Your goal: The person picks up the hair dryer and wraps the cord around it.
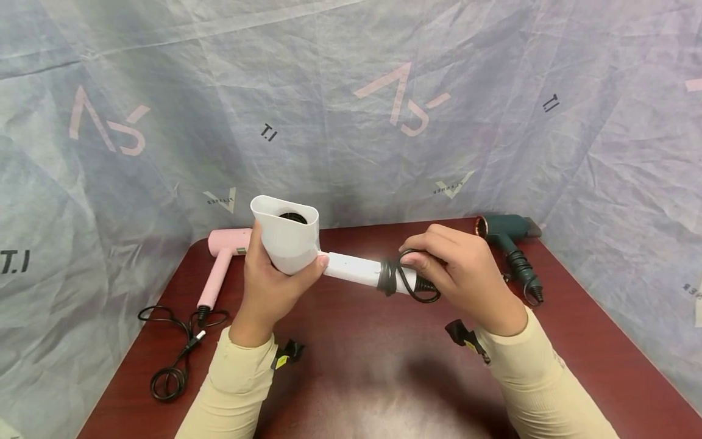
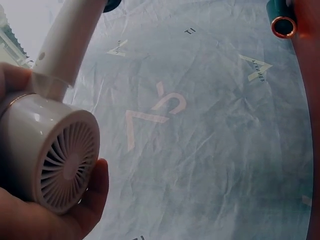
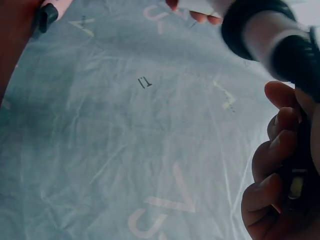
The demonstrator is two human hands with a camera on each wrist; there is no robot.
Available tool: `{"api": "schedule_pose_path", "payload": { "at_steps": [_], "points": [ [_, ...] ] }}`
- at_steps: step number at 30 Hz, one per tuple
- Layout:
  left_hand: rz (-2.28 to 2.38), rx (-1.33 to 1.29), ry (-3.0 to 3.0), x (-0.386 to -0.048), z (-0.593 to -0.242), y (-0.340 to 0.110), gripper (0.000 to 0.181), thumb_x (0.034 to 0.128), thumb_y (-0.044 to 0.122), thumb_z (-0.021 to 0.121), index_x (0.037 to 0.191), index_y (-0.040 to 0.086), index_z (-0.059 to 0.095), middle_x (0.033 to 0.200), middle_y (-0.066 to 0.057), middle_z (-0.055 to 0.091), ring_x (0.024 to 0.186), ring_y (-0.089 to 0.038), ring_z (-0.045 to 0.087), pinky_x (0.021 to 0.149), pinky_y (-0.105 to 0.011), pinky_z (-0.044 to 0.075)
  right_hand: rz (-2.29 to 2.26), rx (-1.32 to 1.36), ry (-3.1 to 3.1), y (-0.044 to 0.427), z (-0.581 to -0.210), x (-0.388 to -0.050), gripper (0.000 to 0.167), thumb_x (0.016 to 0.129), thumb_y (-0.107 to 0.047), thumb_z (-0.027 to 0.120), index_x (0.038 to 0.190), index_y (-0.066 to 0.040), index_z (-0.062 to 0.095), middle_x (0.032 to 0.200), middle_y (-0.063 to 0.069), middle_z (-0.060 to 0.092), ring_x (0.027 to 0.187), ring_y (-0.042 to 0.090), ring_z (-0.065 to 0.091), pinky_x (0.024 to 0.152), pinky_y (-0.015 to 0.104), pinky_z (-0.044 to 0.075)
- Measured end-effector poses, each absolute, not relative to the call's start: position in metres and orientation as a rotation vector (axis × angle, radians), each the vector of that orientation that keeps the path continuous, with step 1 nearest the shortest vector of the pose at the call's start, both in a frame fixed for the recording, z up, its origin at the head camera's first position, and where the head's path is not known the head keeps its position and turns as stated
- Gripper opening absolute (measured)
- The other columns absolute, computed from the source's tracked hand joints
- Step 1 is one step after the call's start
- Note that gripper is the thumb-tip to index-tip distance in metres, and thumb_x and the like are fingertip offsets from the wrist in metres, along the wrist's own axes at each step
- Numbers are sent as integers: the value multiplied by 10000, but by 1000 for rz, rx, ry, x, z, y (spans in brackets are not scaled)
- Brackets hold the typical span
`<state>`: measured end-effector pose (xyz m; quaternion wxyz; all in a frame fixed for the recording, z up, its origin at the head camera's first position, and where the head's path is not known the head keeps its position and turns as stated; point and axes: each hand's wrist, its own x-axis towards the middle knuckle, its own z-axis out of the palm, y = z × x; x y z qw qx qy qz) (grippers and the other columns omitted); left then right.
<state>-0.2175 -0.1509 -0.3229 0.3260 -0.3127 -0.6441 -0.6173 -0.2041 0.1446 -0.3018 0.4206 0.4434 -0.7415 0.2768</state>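
Note:
A white hair dryer (image 1: pixel 353 269) is held up above the table, its flat nozzle (image 1: pixel 290 244) facing up and toward the head camera. My left hand (image 1: pixel 269 292) grips its head; in the left wrist view the fingers of that hand (image 2: pixel 45 220) curl round the head beside the slatted round grille (image 2: pixel 70 167). Black cord (image 1: pixel 388 275) is wound round the lower handle. My right hand (image 1: pixel 471 274) pinches a loop of that cord at the handle's end; in the right wrist view its fingers (image 3: pixel 272 150) are curled by the dark cord end (image 3: pixel 295 57).
A pink hair dryer (image 1: pixel 221 262) lies at the table's left, its black cord (image 1: pixel 189 344) trailing toward the front. At the back right lies a dark green hair dryer (image 1: pixel 507 235) with its cord wrapped round the handle. Printed fabric (image 1: pixel 329 110) hangs behind the red-brown table (image 1: pixel 351 341).

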Motion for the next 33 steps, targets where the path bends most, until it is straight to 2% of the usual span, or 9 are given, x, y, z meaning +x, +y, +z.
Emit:
{"api": "schedule_pose_path", "payload": {
  "at_steps": [8,16,23,27,31,33],
  "points": [
    [-1715,-893,-1649,-205,-312,-145,720,686,-139,807,1320,-117,467,1079,-65,669,954,-223,665,875,-302,549,867,1165,-1956,146,-312,-212,97,999,-211,692,1060,-176,758,858,-127,643,731,-5,502,685,144,399],
    [-1785,-909,-1560,-216,-320,-148,698,700,-115,810,1319,-49,493,1068,-146,671,941,-295,700,848,-359,596,969,1164,-2014,139,-321,-218,155,1025,-128,631,1100,-207,742,923,-136,666,776,11,545,691,160,429],
    [-1795,-903,-1496,-218,-320,-149,711,708,-130,791,1336,-56,466,1094,-159,658,952,-309,696,854,-383,599,1003,1127,-2086,131,-328,-218,206,1063,-117,555,1120,-234,715,987,-155,678,871,25,620,791,187,501],
    [-1788,-883,-1461,-218,-318,-147,731,704,-141,787,1344,-88,438,1085,-172,658,945,-316,687,863,-388,599,1032,1119,-2120,127,-331,-216,236,1029,-84,596,1191,-225,693,1046,-142,678,932,36,634,858,212,519],
    [-1788,-859,-1432,-219,-318,-145,750,709,-157,784,1362,-84,422,1089,-185,649,935,-326,673,866,-389,593,1161,1127,-2160,124,-332,-213,377,974,-54,659,1310,-226,651,1090,-108,681,938,72,636,834,238,536],
    [-1801,-844,-1419,-219,-318,-144,742,716,-167,780,1361,-60,430,1088,-183,643,929,-333,664,863,-393,590,1205,1117,-2215,122,-333,-211,413,962,-90,696,1330,-265,627,1017,-122,664,827,77,620,720,225,532]
  ]
}}
